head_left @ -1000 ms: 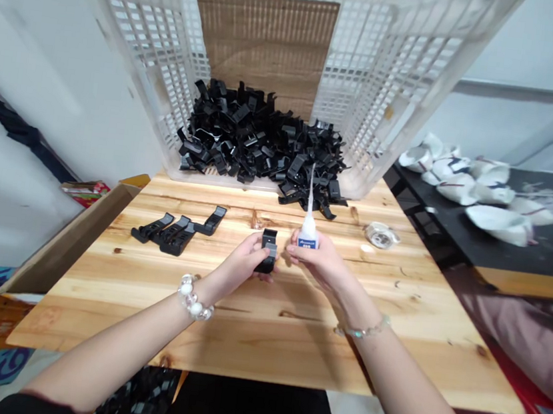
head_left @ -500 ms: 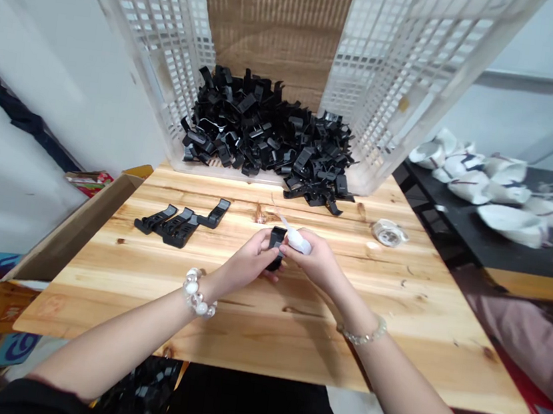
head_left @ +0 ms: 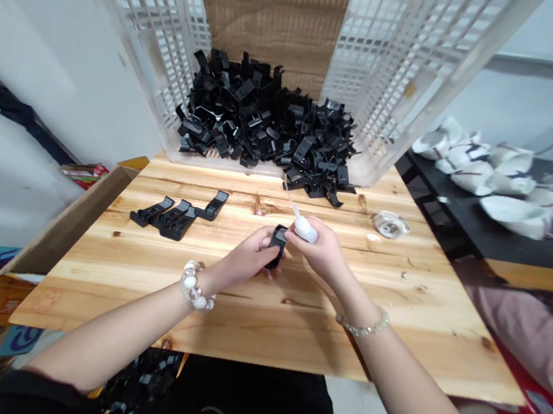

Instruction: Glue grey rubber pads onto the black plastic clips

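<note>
My left hand [head_left: 253,252] is closed around a black plastic clip [head_left: 279,237], held a little above the wooden table. Closed on a small white squeeze bottle [head_left: 305,229], my right hand [head_left: 321,245] is close beside the clip. The bottle's long thin nozzle points up and away from me. Right thumb and fingertips are at the clip's upper edge; whether they press on it I cannot tell. Several similar black clips [head_left: 178,218] lie in a loose group to the left of my hands.
A white plastic crate [head_left: 387,123], open toward me, holds a heap of black clips [head_left: 267,122] spilling onto the wooden table [head_left: 262,326]. A tape roll [head_left: 390,225] lies at right. White cup-shaped pieces [head_left: 515,213] sit on a black table. A person's sleeve [head_left: 518,331] shows at right.
The right hand has tilted the bottle slightly, its nozzle now more upright, and shifted a little right. The clip has turned slightly in the left hand. The camera view has shifted a little.
</note>
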Tool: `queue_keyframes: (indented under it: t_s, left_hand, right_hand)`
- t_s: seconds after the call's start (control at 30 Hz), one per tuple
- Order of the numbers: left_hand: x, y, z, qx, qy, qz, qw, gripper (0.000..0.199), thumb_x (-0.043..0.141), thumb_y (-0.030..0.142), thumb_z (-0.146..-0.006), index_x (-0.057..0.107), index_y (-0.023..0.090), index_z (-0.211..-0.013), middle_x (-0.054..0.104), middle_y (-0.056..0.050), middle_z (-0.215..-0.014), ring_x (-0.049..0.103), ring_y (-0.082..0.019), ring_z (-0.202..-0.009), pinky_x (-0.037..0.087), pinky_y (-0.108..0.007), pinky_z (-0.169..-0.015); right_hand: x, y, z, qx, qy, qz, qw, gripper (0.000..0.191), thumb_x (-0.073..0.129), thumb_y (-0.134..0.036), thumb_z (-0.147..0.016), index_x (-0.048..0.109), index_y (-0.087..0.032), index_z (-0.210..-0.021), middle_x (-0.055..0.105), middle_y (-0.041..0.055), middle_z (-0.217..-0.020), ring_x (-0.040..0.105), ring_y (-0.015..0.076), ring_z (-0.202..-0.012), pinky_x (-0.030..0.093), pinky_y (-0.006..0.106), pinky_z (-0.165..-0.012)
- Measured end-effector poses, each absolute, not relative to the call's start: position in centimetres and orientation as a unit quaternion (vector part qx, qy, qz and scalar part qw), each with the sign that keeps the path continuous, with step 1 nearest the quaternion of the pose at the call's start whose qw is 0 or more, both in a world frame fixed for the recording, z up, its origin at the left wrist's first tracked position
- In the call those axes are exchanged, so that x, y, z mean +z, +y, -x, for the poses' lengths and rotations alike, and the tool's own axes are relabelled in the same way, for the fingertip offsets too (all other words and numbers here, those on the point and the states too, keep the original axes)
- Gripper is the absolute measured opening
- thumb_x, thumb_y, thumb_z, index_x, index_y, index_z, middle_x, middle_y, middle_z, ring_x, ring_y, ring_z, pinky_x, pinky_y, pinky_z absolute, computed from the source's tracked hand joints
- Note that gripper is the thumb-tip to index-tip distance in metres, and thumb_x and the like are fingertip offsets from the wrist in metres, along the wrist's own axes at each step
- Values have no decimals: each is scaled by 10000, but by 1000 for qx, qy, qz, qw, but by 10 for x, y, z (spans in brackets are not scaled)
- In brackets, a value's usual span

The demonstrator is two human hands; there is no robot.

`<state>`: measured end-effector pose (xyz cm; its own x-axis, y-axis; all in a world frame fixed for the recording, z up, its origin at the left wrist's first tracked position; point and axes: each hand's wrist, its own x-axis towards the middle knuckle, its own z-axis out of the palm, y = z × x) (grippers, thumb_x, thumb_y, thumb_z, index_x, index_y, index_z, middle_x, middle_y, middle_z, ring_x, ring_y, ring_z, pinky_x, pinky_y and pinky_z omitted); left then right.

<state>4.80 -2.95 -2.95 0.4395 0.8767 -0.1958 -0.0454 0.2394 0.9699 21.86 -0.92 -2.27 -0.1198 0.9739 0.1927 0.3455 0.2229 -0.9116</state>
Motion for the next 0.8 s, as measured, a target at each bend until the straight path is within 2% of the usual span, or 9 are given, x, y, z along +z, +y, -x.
queue_keyframes:
  t_s: [0.47,0.8]
  left_hand:
    - [-32,-30,-48,344,400,-507,682,305,578,223,-839,483,163,-1122,630,-4,-816,654,-127,-600,509,-205,-449]
    - [-32,-30,-48,337,397,-526,673,250,554,239,-843,479,166,-1071,608,0,-820,653,-129,-616,511,-206,-448]
  right_hand:
    - [-24,-11,-215,326,-675,511,421,137,677,-312,-761,601,-203,-726,604,38,-773,562,208,-763,431,332,-703]
    - [-32,-8,-217,258,-721,482,425,56,653,-220,-769,598,-208,-764,619,54,-823,573,218,-807,442,343,-741]
